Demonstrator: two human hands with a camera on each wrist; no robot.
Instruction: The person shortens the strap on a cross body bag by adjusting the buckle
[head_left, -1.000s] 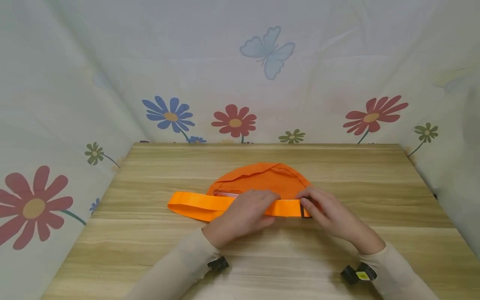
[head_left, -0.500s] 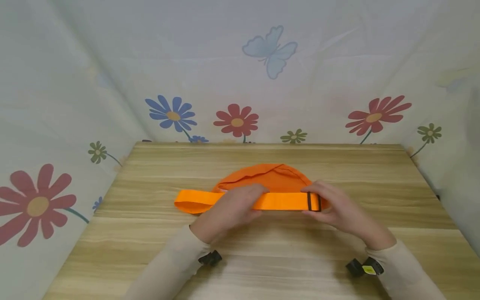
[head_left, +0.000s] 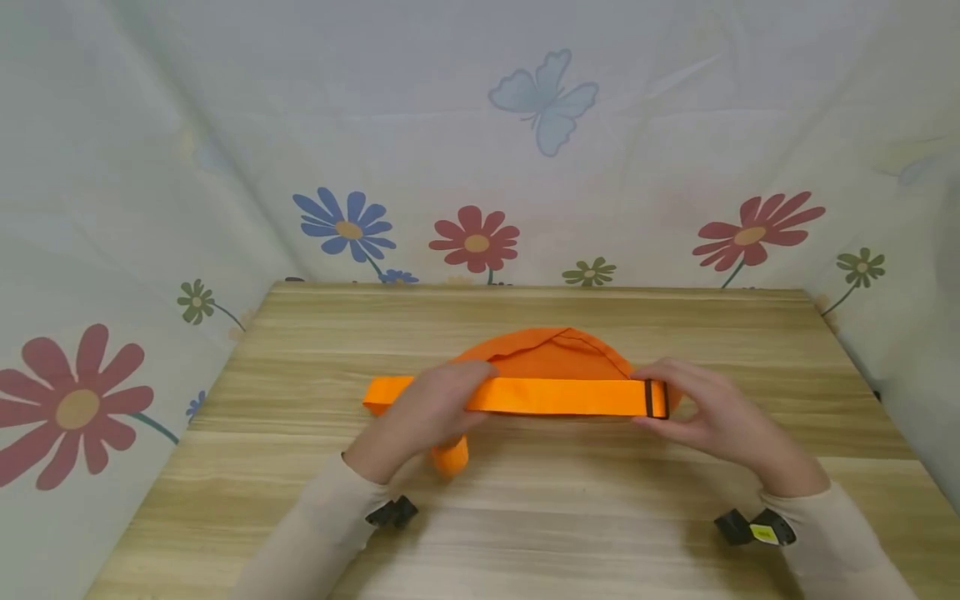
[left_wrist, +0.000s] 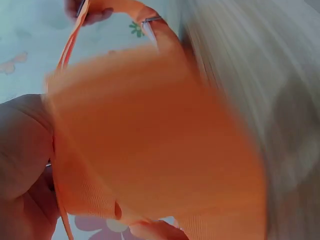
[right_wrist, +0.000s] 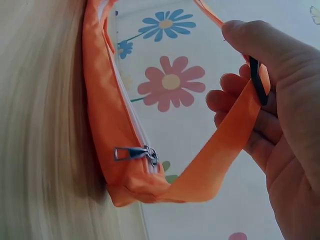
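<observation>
An orange waist bag [head_left: 558, 357] lies on the table, partly behind its bright orange strap [head_left: 562, 396]. My left hand [head_left: 423, 408] grips the strap left of the middle, and a loop or end of webbing [head_left: 452, 458] hangs below it. At the other side, my right hand [head_left: 716, 417] pinches the strap beside a black slider buckle [head_left: 649, 399], thumb and fingers on opposite edges. The stretch between both hands is taut and raised above the table. In the right wrist view, a metal zipper pull [right_wrist: 129, 153] sits at the end of the bag's white zipper. Webbing blurs much of the left wrist view.
The wooden table [head_left: 570, 533] reaches back to a pale cloth wall [head_left: 405, 108] printed with flowers and a butterfly. Cloth also stands along both sides. A black wrist camera [head_left: 393, 510] is strapped under the left sleeve, and another [head_left: 753, 527] under the right.
My hands have moved apart along the strap, the left one leftward and the right one rightward with the buckle. The left loop has shortened, and webbing now hangs below the left hand.
</observation>
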